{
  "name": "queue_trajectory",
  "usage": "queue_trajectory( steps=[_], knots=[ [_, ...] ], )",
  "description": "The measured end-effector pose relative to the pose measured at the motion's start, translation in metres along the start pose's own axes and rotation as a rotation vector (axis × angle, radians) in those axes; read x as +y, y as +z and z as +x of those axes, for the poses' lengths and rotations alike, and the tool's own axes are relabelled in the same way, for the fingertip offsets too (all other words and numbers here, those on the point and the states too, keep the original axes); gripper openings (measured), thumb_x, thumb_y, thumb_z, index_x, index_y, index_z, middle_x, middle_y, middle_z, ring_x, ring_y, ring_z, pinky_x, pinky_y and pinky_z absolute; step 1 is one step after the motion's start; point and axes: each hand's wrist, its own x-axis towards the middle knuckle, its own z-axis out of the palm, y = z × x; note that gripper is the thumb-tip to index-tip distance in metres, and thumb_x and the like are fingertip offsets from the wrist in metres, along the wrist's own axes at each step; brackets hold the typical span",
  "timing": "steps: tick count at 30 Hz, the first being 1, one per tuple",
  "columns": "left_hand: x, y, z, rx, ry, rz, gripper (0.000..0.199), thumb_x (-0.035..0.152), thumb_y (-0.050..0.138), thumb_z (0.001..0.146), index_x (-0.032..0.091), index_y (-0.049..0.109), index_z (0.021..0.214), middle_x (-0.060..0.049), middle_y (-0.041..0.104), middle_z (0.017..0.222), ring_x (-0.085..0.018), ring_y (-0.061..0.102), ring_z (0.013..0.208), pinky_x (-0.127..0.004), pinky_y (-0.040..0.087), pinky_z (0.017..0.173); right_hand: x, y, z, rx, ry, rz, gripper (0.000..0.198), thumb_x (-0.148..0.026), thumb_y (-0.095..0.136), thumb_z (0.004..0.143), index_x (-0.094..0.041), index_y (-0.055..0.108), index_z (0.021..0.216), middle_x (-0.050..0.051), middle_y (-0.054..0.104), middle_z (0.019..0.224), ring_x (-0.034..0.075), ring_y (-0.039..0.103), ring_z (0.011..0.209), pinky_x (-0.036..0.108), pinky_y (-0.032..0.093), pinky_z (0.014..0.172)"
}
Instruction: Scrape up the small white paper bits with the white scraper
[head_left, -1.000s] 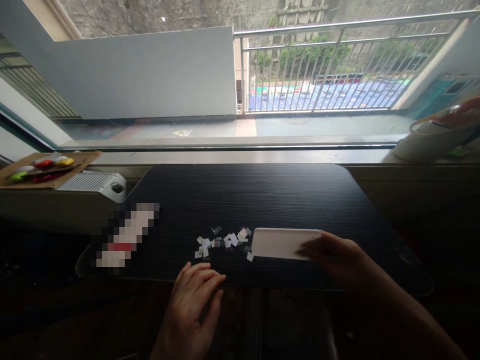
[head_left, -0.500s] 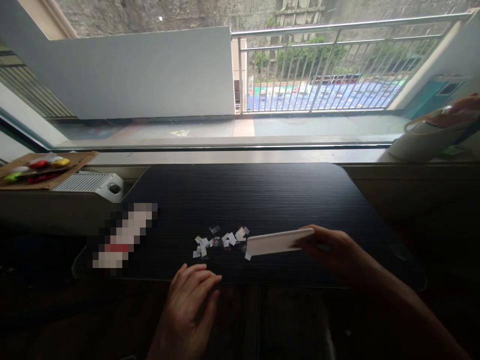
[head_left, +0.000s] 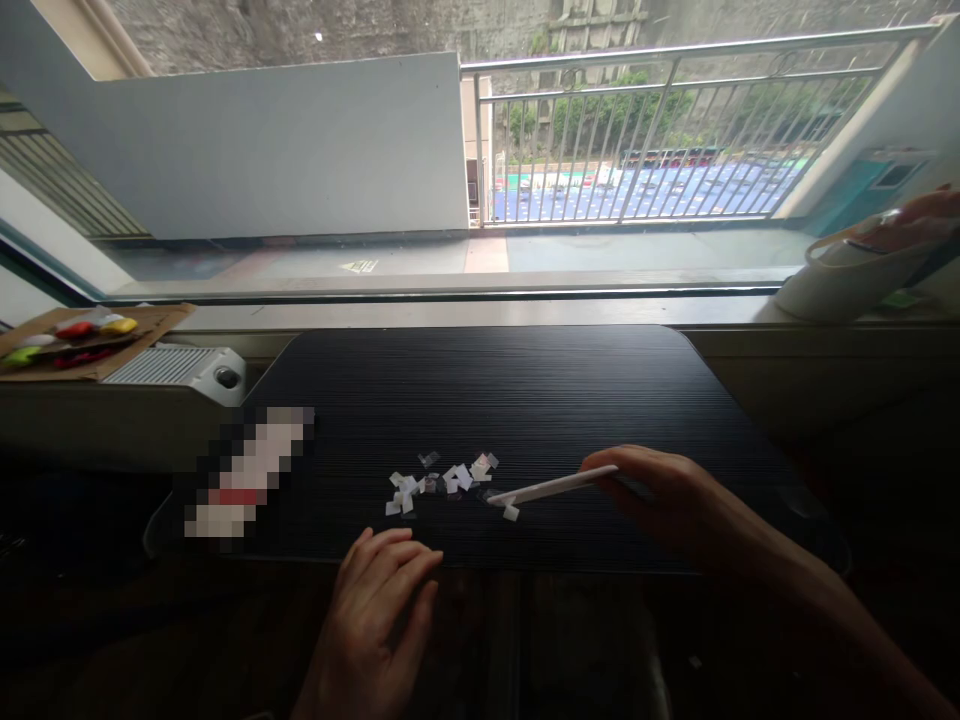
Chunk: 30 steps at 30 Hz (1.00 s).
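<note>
A thin, flat white slab (head_left: 555,487) is in my right hand (head_left: 652,485), gripped at its right end. It is seen nearly edge-on, and its left end is low by the tabletop. Just below that end is a small white paper piece (head_left: 511,513); I cannot tell whether it touches the slab. Several small white and clear scraps (head_left: 461,478) lie scattered to the left on the dark table (head_left: 480,380). My left hand (head_left: 386,600) is at the table's near edge, fingers loosely stretched, holding nothing, just below the scraps.
A blurred-out pale item (head_left: 259,470) lies on the table's left side. Behind the table runs a window sill (head_left: 480,314), with a white container (head_left: 836,285) at right. On the left are a white heater-like unit (head_left: 180,370) and a brown board (head_left: 161,330) bearing colourful items.
My right hand has tilted the white slab from showing its broad face to nearly edge-on. The small paper piece near its left end now appears slightly further right. My left hand has barely moved.
</note>
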Motion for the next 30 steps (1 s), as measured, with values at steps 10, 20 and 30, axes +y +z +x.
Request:
queue_trajectory(
  steps=[10,20,30],
  knots=[
    [-0.002,-0.002,-0.005,-0.013,-0.009,0.017,0.020,0.019,0.054,0.087,0.026,0.063,0.103,0.001,0.071,0.093,-0.019,0.065,0.096,-0.040,0.047,0.096,0.029,-0.018,-0.014,-0.004,0.182,0.218,0.028,-0.044,0.058,0.087,-0.020,0.070,0.084,0.005,0.073,0.078,0.024,0.065,0.074,0.031,0.053,0.064],
    [0.002,-0.008,-0.003,0.011,0.014,-0.022,0.020,0.018,0.054,0.087,0.023,0.065,0.101,-0.002,0.071,0.091,-0.018,0.066,0.094,-0.030,0.055,0.082,0.039,0.009,0.006,-0.238,0.254,0.479,0.015,-0.028,0.061,0.085,-0.016,0.069,0.089,0.002,0.075,0.083,0.019,0.068,0.077,0.028,0.055,0.069],
    [0.002,-0.009,-0.002,-0.005,0.021,-0.038,0.019,0.017,0.054,0.087,0.021,0.065,0.103,-0.002,0.070,0.093,-0.017,0.064,0.097,-0.027,0.056,0.083,0.043,-0.019,-0.024,-0.121,0.314,0.393,0.021,-0.039,0.066,0.082,-0.019,0.071,0.081,0.003,0.076,0.079,0.024,0.070,0.077,0.030,0.056,0.069]
  ],
)
